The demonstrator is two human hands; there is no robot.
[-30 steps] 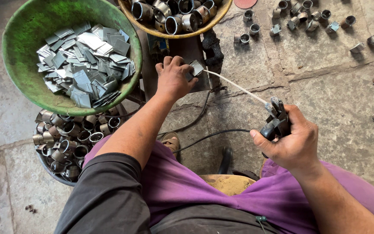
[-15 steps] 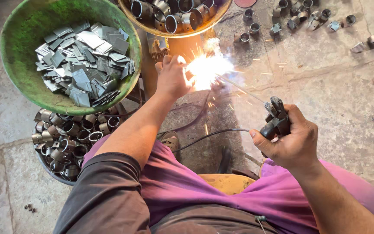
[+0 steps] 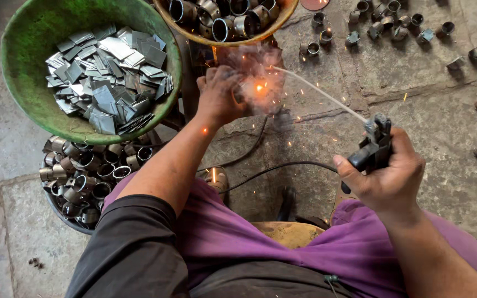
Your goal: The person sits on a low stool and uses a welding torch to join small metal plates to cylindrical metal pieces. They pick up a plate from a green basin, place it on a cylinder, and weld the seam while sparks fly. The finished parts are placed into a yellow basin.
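Left hand: closed over a small workpiece hidden in smoke and sparks, centre far, just near the brown bowl of metal rings. Right hand: fisted around a black electrode holder, right near, its thin rod slanting left and far to the glowing spot; black cable trailing left across the stone floor. Green bowl of flat metal plates, far left; basin of rings below it; loose rings scattered far right.
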